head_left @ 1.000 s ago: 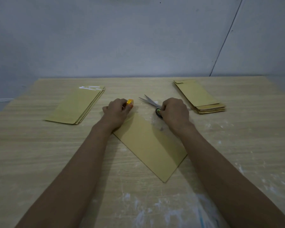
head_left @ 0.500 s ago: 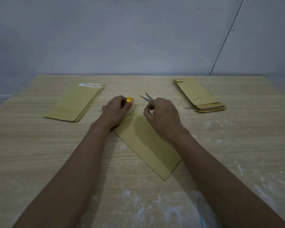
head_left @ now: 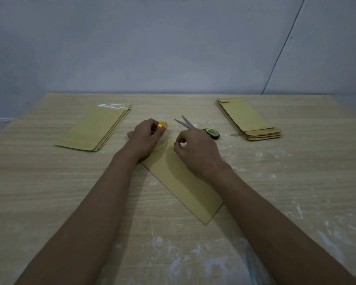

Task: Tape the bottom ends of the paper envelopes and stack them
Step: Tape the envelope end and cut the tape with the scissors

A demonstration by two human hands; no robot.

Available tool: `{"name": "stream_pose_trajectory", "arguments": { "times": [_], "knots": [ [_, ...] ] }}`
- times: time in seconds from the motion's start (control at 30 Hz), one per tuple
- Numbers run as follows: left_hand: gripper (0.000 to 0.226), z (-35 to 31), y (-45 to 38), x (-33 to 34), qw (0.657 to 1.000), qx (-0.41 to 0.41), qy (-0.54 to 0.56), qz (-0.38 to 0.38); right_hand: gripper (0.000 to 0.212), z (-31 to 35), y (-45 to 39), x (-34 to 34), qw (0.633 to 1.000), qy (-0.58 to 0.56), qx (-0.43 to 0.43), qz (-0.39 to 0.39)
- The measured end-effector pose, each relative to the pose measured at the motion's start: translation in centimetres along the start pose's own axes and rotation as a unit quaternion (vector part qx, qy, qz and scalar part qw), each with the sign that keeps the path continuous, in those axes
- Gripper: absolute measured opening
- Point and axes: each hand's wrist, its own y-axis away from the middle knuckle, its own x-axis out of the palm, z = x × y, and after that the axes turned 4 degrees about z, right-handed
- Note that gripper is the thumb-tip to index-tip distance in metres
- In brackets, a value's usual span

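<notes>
two envelope stacks [head_left: 95, 128] [head_left: 249, 120], one envelope [head_left: 181, 182], one tape roll [head_left: 162, 125], one scissors [head_left: 195, 128].

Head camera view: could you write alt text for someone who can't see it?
A left hand holds a yellow tape roll at one envelope while the right hand pinches beside it. Scissors lie behind; envelope stacks sit left and right.

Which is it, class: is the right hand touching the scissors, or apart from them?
Cannot tell. In the head view the right hand covers part of the scissors, so any contact or gap is hidden.
</notes>
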Motion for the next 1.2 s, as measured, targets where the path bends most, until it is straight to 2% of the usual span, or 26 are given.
{"name": "stream_pose_trajectory", "arguments": {
  "times": [0.17,0.27,0.4,0.47,0.53,0.6,0.67,0.73,0.83,1.0,1.1,1.2],
  "knots": [
    [0.015,-0.1,0.1,-0.1,1.000,-0.003,0.008,0.003,0.024,0.3,0.1,-0.1,1.000,0.007,0.003,0.012],
    [0.018,0.2,0.1,-0.1,1.000,-0.006,0.020,0.013,0.035,0.4,0.4,-0.1,1.000,0.024,0.011,0.017],
    [0.047,0.7,0.2,-0.6,0.992,-0.023,0.120,0.016,0.058,0.6,0.9,0.1,0.995,0.066,0.024,0.069],
    [0.054,0.6,0.5,-1.1,0.993,-0.033,0.109,0.013,0.061,0.6,0.9,0.1,0.995,0.038,0.027,0.088],
    [0.050,0.7,1.0,-1.5,0.997,-0.033,0.061,0.023,0.065,0.6,0.8,0.0,0.994,-0.007,0.039,0.102],
    [0.035,0.6,1.7,-1.8,0.998,-0.030,0.029,0.052,0.069,0.5,0.9,0.1,0.991,-0.048,0.053,0.111],
    [0.021,0.7,2.0,-1.8,0.996,-0.017,-0.019,0.084,0.067,0.3,0.8,0.1,0.988,-0.094,0.061,0.105],
    [0.019,0.6,2.3,-2.0,0.994,-0.008,-0.038,0.098,0.061,0.3,0.8,0.0,0.983,-0.150,0.057,0.091],
    [0.017,0.7,2.4,-2.2,0.995,-0.005,0.007,0.103,0.058,0.3,0.7,-0.3,0.978,-0.192,0.045,0.069],
    [0.016,-0.3,3.0,-2.0,0.990,0.014,0.101,0.095,0.051,0.1,0.3,0.1,0.985,-0.170,0.015,-0.017],
    [0.015,-0.8,3.2,-2.0,0.985,0.039,0.137,0.092,0.041,0.0,0.1,0.2,0.980,-0.195,0.030,-0.021],
    [0.012,-0.8,3.2,-2.1,0.980,0.056,0.166,0.095,0.029,0.0,0.0,-0.1,0.961,-0.267,0.067,-0.037]
  ]
}}
